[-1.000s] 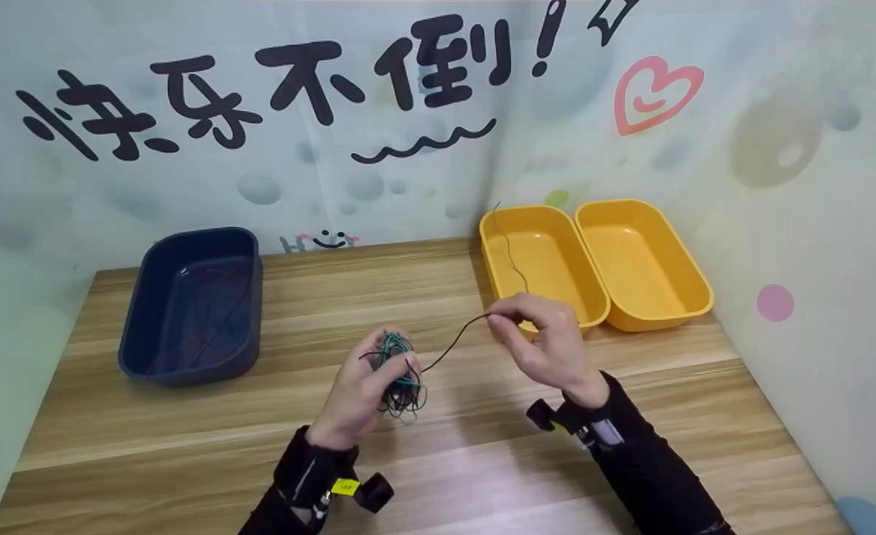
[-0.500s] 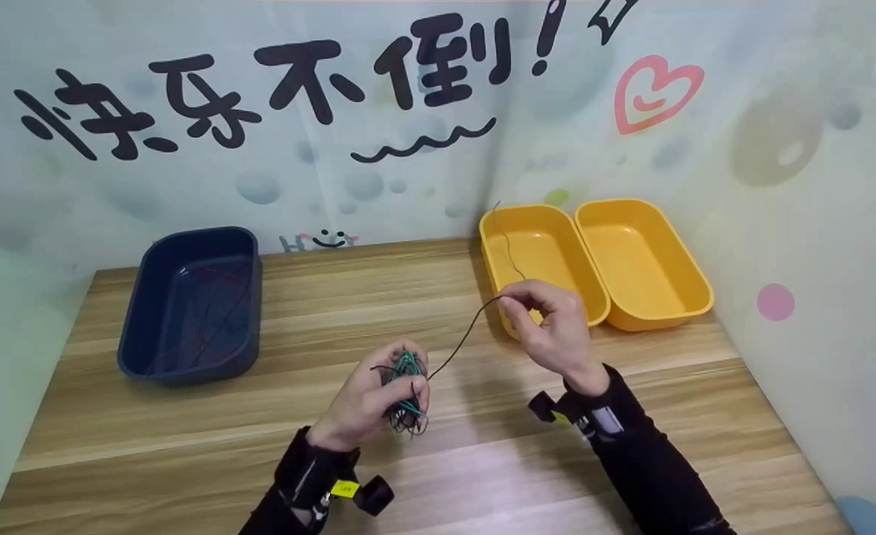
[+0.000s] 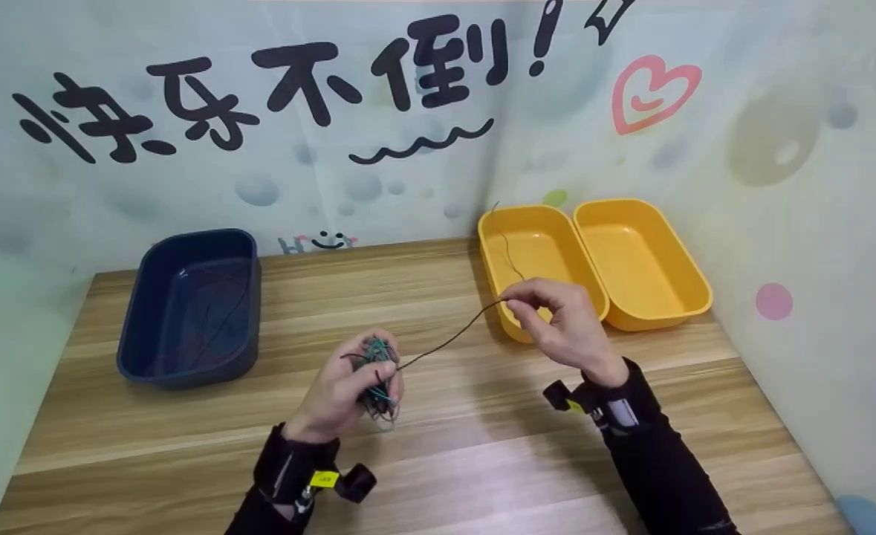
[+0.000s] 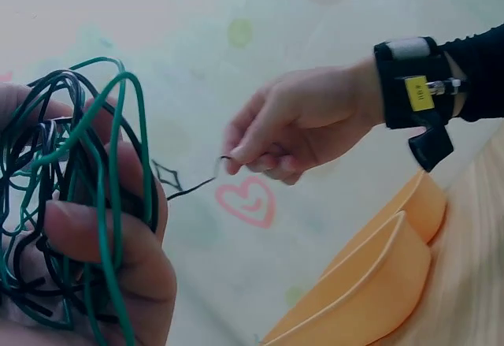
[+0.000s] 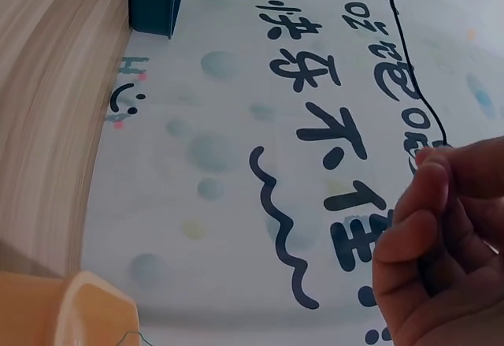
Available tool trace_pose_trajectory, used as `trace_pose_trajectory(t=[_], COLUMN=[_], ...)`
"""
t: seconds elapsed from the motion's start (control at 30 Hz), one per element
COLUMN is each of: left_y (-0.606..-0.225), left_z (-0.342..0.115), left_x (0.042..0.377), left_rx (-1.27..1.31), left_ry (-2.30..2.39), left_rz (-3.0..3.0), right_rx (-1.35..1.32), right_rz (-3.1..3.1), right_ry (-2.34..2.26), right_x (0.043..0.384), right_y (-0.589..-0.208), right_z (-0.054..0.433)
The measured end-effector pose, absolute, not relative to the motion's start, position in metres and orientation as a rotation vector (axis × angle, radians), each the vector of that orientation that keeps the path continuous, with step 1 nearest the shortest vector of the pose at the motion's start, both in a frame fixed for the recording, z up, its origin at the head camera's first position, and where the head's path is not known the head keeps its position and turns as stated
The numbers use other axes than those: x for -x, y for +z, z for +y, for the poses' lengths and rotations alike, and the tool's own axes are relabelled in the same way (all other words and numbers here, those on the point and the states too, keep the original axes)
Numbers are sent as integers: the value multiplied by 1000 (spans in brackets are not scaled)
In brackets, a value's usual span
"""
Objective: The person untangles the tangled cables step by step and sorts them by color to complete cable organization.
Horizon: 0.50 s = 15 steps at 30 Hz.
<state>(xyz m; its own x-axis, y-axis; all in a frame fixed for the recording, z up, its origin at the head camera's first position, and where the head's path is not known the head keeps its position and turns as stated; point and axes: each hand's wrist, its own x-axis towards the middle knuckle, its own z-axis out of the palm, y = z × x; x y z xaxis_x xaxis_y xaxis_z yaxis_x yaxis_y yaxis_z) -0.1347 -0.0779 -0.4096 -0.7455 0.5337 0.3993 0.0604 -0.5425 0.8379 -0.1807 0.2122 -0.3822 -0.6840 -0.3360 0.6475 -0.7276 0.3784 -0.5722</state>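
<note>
In the head view my left hand (image 3: 333, 390) grips a tangled bundle of green and black wires (image 3: 380, 405), with the thumb laid across it. The left wrist view shows loops of the bundle (image 4: 114, 165) standing out around the thumb and fingers. A single black wire (image 3: 449, 342) runs from the bundle up to my right hand (image 3: 568, 327), which pinches its end between thumb and fingertips. The right hand is in front of the near edge of the left yellow bin (image 3: 538, 245). A thin dark wire (image 3: 507, 241) lies in that bin, poking over its back rim.
A second yellow bin (image 3: 642, 256) stands against the first on the right. At the back left, a dark blue bin (image 3: 129, 319) holds some thin red and dark wires (image 3: 218, 319). A printed wall sheet (image 3: 408, 193) closes off the back of the wooden table (image 3: 185, 438).
My left hand went right and down, then back left and up with the bundle. My right hand moved up and right, keeping its pinch, and the wire between the hands now spans a longer stretch.
</note>
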Motion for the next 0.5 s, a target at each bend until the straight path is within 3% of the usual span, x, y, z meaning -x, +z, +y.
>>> trace_pose_trajectory(t=[0.5], left_y=[-405], left_z=[-120], left_x=[147], left_rx=[-1031], left_ry=[2209], left_rz=[1380], right_rx=[-1510], right_rz=[-2229], right_ry=[660], right_x=[179], right_y=[-390], right_z=[217])
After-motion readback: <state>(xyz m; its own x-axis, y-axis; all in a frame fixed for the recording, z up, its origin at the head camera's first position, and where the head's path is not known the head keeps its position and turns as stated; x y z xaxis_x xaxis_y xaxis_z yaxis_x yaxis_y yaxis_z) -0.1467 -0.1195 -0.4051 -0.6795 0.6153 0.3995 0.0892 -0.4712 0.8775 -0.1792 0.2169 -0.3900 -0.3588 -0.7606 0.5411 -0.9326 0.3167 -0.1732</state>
